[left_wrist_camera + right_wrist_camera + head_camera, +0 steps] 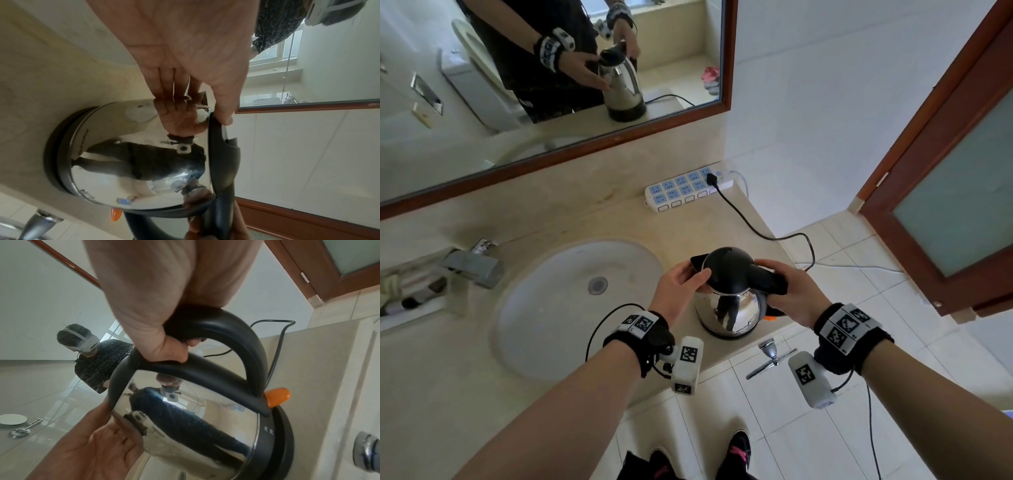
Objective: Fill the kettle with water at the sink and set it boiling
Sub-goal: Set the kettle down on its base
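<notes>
A steel kettle point(729, 308) point(133, 162) point(185, 418) with a black lid point(726, 263) stands on its black base point(287, 434) on the beige counter, right of the sink point(534, 308). My right hand point(784, 284) point(164, 345) grips the black handle point(236, 344) from above. My left hand point(693, 275) point(195, 91) lies against the spout side, fingers straight on the steel and thumb on the lid's rim. An orange switch point(277, 396) sticks out below the handle. The lid looks closed.
The faucet point(472, 263) stands at the sink's left. A power strip point(681, 190) lies at the back of the counter with the kettle's cord point(756, 233) plugged in. A mirror point(551, 68) hangs above. A chrome fixture point(770, 356) juts below the counter edge; a door point(945, 188) is right.
</notes>
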Available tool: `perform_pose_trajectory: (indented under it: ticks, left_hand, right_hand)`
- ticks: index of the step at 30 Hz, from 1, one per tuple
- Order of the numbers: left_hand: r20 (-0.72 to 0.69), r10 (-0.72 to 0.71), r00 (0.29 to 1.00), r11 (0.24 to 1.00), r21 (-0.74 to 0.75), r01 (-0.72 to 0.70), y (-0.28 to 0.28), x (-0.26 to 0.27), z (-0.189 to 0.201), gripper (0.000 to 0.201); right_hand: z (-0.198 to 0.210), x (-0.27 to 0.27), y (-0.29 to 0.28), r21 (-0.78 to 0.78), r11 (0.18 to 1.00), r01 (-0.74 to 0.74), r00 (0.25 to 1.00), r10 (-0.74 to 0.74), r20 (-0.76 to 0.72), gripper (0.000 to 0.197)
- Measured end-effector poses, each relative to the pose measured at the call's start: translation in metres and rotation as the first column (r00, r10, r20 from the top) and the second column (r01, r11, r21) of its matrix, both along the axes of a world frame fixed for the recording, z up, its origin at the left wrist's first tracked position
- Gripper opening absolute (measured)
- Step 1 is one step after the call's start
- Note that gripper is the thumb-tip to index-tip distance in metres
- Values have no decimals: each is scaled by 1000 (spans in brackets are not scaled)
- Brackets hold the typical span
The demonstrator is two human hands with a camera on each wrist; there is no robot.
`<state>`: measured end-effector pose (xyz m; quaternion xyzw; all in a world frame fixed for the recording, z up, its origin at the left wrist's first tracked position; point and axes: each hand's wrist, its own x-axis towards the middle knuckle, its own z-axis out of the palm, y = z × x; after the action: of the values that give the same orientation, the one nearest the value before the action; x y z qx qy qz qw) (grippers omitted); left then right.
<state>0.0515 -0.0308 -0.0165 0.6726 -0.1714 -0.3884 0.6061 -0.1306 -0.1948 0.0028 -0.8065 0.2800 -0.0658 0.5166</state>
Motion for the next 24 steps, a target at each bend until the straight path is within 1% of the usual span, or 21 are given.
perform_pose_trajectory:
  ticks: [3,7,10,13,16,20,21,24]
  left_hand:
    - [2,-20,1000,1000,2,20,2,-1,-1,21]
    - [6,-42,999,999,-7,42,-1,-1,-1,21]
    - [3,-31,1000,999,-12,31,-2,2,-2,21]
    - [1,-19,1000,1000,-12,19,-3,6,-3,25]
    - [-25,10,1000,1000,4,-10,0,6,-6,32]
    - [-28,32,999,999,25,-31,4,2,-11,39]
    - [-22,32,999,999,26,-31,4,1,-9,39]
    - [-13,17,1000,999,45,-17,4,1,-9,41]
  right_hand:
    - [-5,-3,4,9,1000,21,1000,-21,5,70]
    - [-8,-4,8,-13,999,43,999,-43,16,74]
    - [-7,-1,10,-30,999,42,999,-41,27,75]
    - [-6,2,9,-32,999,40,999,-39,30,75]
    - [-7,2,10,-37,999,28,1000,-27,1,72]
    - [-9,-2,14,44,998,51,999,-52,9,76]
    - [-8,-2,14,44,997,57,998,-57,7,76]
    - [-7,-2,13,-8,1000,30,998,-30,-63,76]
